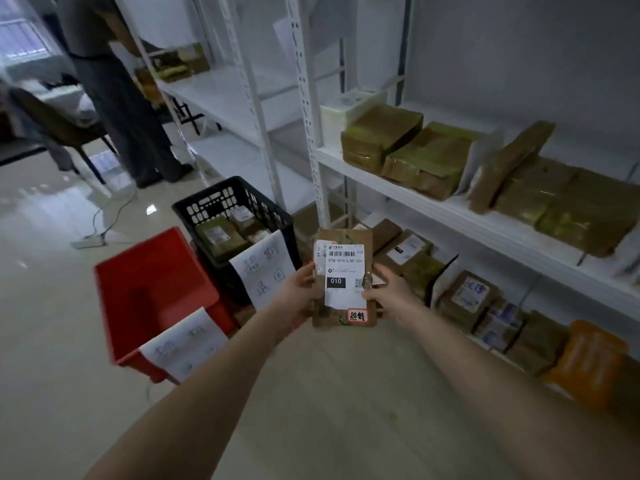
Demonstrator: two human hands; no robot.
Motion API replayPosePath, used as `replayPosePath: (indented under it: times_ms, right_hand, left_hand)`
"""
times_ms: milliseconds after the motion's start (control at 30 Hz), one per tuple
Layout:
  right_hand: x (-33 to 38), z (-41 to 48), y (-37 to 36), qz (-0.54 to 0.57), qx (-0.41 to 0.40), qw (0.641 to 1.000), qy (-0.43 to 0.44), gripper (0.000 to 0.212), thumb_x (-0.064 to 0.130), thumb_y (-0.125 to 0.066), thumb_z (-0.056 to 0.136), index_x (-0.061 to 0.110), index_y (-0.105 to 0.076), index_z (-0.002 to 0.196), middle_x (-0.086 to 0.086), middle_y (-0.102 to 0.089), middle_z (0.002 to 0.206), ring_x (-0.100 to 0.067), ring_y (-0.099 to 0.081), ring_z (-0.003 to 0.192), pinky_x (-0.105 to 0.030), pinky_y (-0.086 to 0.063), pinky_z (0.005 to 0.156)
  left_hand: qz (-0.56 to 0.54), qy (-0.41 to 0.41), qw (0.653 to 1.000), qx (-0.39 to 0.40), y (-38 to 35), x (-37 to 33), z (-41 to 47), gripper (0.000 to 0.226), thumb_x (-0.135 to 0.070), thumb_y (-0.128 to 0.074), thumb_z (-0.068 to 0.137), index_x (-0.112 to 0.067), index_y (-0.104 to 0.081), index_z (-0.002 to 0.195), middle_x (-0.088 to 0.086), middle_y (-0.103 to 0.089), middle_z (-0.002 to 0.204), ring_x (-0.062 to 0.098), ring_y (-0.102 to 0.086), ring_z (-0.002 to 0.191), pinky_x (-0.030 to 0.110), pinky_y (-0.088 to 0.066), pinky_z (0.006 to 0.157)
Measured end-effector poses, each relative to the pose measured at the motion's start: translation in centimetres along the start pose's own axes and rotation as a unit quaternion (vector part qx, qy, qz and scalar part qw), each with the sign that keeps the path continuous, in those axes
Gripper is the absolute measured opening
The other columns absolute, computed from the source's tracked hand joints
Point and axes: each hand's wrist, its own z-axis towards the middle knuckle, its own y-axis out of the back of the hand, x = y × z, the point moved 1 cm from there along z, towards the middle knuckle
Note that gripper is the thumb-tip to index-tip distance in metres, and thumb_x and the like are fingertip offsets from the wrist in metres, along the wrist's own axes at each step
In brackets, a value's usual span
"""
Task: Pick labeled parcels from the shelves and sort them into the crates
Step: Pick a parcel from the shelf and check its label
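I hold a flat brown parcel (341, 237) upright in front of me, its white shipping label with a barcode and "010" facing me, a small red-bordered sticker near its bottom. My left hand (298, 292) grips its left edge and my right hand (388, 292) grips its right edge. A black crate (194, 202) with several parcels inside stands on the floor to the left of the parcel. A red crate (149, 289) stands nearer, left of my left arm. Each crate carries a hand-written paper sign on its front.
White metal shelves (450, 209) run along the right, with brown taped parcels on the middle and lower levels and an orange parcel (588, 362) low right. Another person (114, 84) stands at the far shelf. A chair and a power strip (88, 241) lie back left.
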Motion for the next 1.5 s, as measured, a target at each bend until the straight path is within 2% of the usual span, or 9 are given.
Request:
replayPosePath:
  times_ms: [200, 333, 500, 633, 800, 933, 1067, 1300, 1500]
  right_hand:
    - [4.0, 7.6, -6.7, -0.018, 0.056, 0.998, -0.019, 0.079, -0.014, -0.058, 0.082, 0.028, -0.037, 0.145, 0.002, -0.056, 0.111, -0.018, -0.060, 0.087, -0.029, -0.048, 0.056]
    - [6.6, 14.8, -10.7, -0.056, 0.079, 0.995, -0.002, 0.079, -0.011, -0.061, 0.080, 0.028, -0.038, 0.145, -0.005, -0.058, 0.129, -0.022, -0.060, 0.103, -0.043, -0.056, 0.082]
    - [12.0, 25.2, -15.6, -0.072, 0.124, 0.990, 0.012, 0.075, -0.007, -0.058, 0.087, 0.027, -0.032, 0.148, -0.005, -0.054, 0.134, -0.008, -0.056, 0.078, -0.022, -0.043, 0.053]
    - [16.5, 32.6, -20.3, -0.088, 0.143, 0.985, 0.044, 0.075, -0.006, -0.059, 0.086, 0.027, -0.032, 0.148, -0.004, -0.052, 0.137, -0.006, -0.056, 0.080, -0.022, -0.047, 0.057]
    - [20.6, 39.0, -27.1, -0.102, 0.187, 0.975, 0.061, 0.074, -0.010, -0.056, 0.086, 0.025, -0.034, 0.148, -0.007, -0.056, 0.131, -0.014, -0.061, 0.092, -0.022, -0.053, 0.062]
    - [20.3, 43.3, -31.3, -0.135, 0.198, 0.971, 0.021, 0.074, -0.005, -0.059, 0.087, 0.028, -0.033, 0.147, -0.006, -0.054, 0.135, -0.025, -0.059, 0.112, -0.034, -0.056, 0.074]
    - [17.9, 48.1, -34.0, -0.150, 0.188, 0.970, -0.034, 0.075, -0.007, -0.060, 0.085, 0.027, -0.033, 0.147, -0.009, -0.056, 0.131, -0.024, -0.063, 0.103, -0.038, -0.057, 0.077]
    - [12.2, 55.3, -39.6, -0.220, 0.153, 0.957, -0.111, 0.080, -0.005, -0.063, 0.078, 0.029, -0.037, 0.145, -0.007, -0.055, 0.133, -0.023, -0.063, 0.103, -0.041, -0.057, 0.082]
    - [12.6, 61.2, -47.1, -0.269, 0.149, 0.951, -0.045, 0.068, 0.001, -0.059, 0.082, 0.033, -0.045, 0.140, 0.001, -0.062, 0.125, -0.015, -0.062, 0.092, -0.018, -0.047, 0.059]
  left_hand:
    - [0.005, 0.022, 0.998, -0.054, 7.4, 0.1, 5.7, 0.072, 0.000, -0.063, 0.086, -0.026, -0.034, 0.146, 0.003, -0.050, 0.140, 0.025, -0.057, 0.117, 0.033, -0.055, 0.081]
    - [-0.027, 0.047, 0.995, -0.086, 12.0, -0.7, 11.1, 0.072, -0.001, -0.061, 0.087, -0.029, -0.032, 0.147, -0.002, -0.048, 0.141, 0.022, -0.054, 0.117, 0.038, -0.054, 0.081]
    - [-0.041, 0.047, 0.989, -0.132, 17.9, -4.0, 19.5, 0.070, -0.006, -0.059, 0.090, -0.030, -0.029, 0.148, -0.001, -0.048, 0.138, 0.019, -0.054, 0.111, 0.032, -0.053, 0.071]
    - [-0.076, 0.034, 0.982, -0.168, 23.2, -7.0, 25.0, 0.068, -0.001, -0.056, 0.090, -0.025, -0.029, 0.148, -0.004, -0.054, 0.121, 0.016, -0.060, 0.100, 0.037, -0.056, 0.080]
    - [-0.095, 0.037, 0.971, -0.216, 30.3, -8.2, 30.1, 0.070, -0.003, -0.057, 0.090, -0.027, -0.028, 0.149, 0.000, -0.046, 0.141, 0.023, -0.057, 0.113, 0.046, -0.054, 0.089]
    - [-0.130, 0.076, 0.963, -0.224, 34.2, -6.1, 33.9, 0.068, 0.000, -0.056, 0.089, -0.027, -0.031, 0.147, -0.006, -0.055, 0.124, 0.019, -0.062, 0.103, 0.048, -0.054, 0.089]
    - [-0.164, 0.122, 0.959, -0.195, 36.1, -3.5, 38.5, 0.058, 0.000, -0.055, 0.090, -0.024, -0.039, 0.140, -0.007, -0.059, 0.112, 0.020, -0.065, 0.094, 0.038, -0.057, 0.073]
    - [-0.145, 0.202, 0.951, -0.182, 39.5, 2.8, 45.3, 0.056, -0.001, -0.051, 0.092, -0.019, -0.038, 0.143, 0.003, -0.055, 0.130, 0.019, -0.062, 0.099, 0.023, -0.053, 0.061]
    - [-0.104, 0.185, 0.948, -0.239, 46.1, 5.0, 51.5, 0.055, 0.000, -0.048, 0.090, -0.019, -0.039, 0.142, 0.004, -0.061, 0.122, 0.017, -0.062, 0.096, 0.028, -0.054, 0.072]
